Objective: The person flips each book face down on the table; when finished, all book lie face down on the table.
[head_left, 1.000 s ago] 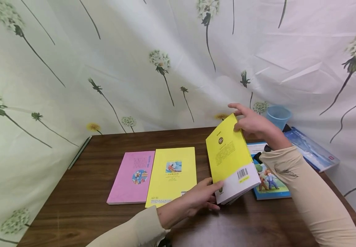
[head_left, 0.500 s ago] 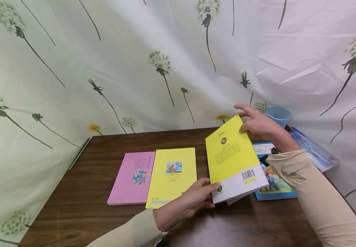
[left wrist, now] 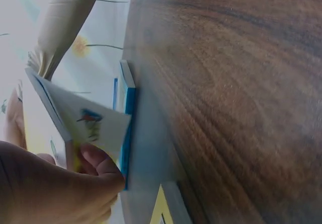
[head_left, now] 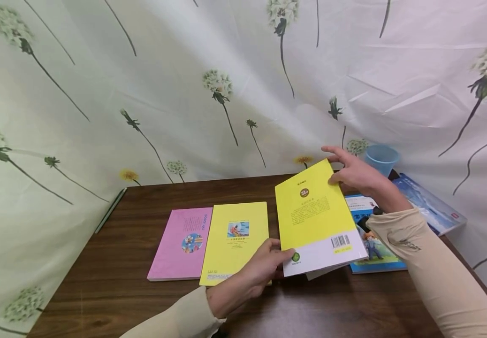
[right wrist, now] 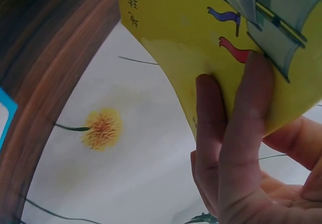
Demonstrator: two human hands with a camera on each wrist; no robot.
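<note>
My two hands hold a yellow book (head_left: 311, 211) with a white lower band, tilted above the table, its back cover towards me. My left hand (head_left: 258, 267) pinches its lower left corner, thumb on the white band. My right hand (head_left: 355, 173) grips its upper right corner, index finger stretched out past the edge. In the right wrist view, fingers (right wrist: 246, 128) lie against the ship picture on the other cover. A loose flap (left wrist: 95, 118) hangs away from the book in the left wrist view. Just left lies another yellow book (head_left: 247, 211), flat beside a pink book (head_left: 171, 263).
A blue picture book (head_left: 376, 265) lies partly hidden behind the held book and right sleeve. Farther back right are another blue book (head_left: 427, 202) and a light blue cup (head_left: 380, 159). A thin dark strip (head_left: 111, 210) runs along the table's left edge. A flowered curtain (head_left: 163, 70) hangs behind.
The held book first shifted right and turned more towards me, then its lower end swung slightly left. Both hands moved with it and kept their hold. The books on the table stayed put.
</note>
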